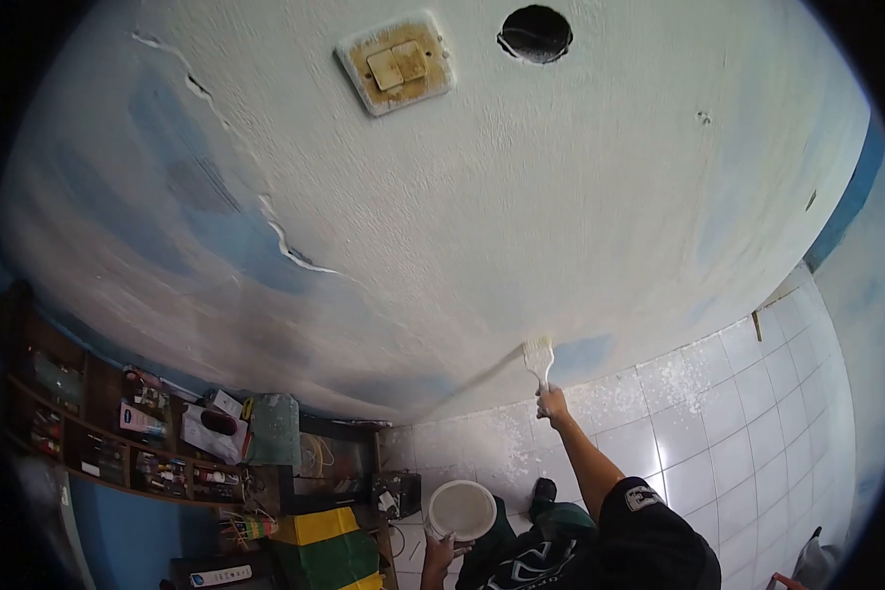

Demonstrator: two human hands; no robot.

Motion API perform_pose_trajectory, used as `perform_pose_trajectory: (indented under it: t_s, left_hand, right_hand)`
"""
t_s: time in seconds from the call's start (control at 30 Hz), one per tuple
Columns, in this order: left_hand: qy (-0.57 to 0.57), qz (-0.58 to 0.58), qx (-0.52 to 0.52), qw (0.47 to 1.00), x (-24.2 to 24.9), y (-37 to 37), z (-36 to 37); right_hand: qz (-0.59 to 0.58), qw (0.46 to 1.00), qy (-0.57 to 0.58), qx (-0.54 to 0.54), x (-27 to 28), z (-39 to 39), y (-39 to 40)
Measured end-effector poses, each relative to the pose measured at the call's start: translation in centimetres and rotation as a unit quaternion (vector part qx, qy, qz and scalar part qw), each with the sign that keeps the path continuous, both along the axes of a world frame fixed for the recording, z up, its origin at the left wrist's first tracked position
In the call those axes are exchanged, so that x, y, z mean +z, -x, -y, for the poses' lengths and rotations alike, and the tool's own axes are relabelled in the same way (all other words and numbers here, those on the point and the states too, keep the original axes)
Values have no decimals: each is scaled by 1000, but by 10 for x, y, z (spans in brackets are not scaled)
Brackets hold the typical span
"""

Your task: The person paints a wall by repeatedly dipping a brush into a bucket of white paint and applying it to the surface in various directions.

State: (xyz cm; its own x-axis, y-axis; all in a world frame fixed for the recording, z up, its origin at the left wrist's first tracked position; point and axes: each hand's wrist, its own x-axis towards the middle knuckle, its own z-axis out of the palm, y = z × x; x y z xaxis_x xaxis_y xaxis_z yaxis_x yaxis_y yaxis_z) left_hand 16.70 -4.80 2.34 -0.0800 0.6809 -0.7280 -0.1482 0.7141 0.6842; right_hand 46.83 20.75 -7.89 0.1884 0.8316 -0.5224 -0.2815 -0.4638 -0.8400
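My right hand (553,403) is closed round the handle of a white paintbrush (538,356). Its bristles lie against the lower part of the wall (501,216), right beside a patch of blue. White paint covers much of this wall, with blue and pinkish areas showing through. Low in front of my body, my left hand (441,553) grips the near rim of a white bucket (462,483). The bucket is open at the top and pale inside.
A paint-smeared light switch (398,67) and a round hole (535,35) are high on the wall. A long crack (283,241) runs down it. Shelves (98,418) full of small items stand left. White splatters mark the tiled floor (718,423).
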Motion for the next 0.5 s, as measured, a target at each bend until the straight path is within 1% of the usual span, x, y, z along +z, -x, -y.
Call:
perform_pose_trajectory:
  t_s: [0.1, 0.13, 0.17, 0.2, 0.23, 0.3, 0.37, 0.43, 0.5]
  left_hand:
    - [-1, 13, 15, 1000, 1, -5, 2]
    - [-13, 11, 15, 1000, 2, -7, 3]
    - [-23, 10, 14, 1000, 1, -8, 2]
    - [-33, 11, 13, 999, 0, -10, 2]
    - [-31, 11, 3, 999, -5, -11, 1]
    - [-27, 14, -16, 999, -12, -9, -2]
    - [-24, 10, -23, 999, 2, -14, -9]
    - [-26, 8, -32, 999, 12, -17, -18]
    - [-24, 16, -31, 999, 7, -14, -23]
  right_hand:
    - [-29, 999, 8, -30, -4, -5, -14]
    - [14, 999, -22, -25, 9, -8, -20]
    - [-17, 998, -50, -31, 35, -13, -27]
    - [-10, 996, -82, -35, 79, -17, -33]
    - [-15, 996, -86, -28, 118, -23, -41]
    - [14, 992, -118, -33, 215, -17, -48]
    - [-6, 987, -161, -18, 275, -3, -58]
    - [34, 974, -223, -22, 324, 12, -65]
    - [39, 964, -259, -36, 375, 24, -70]
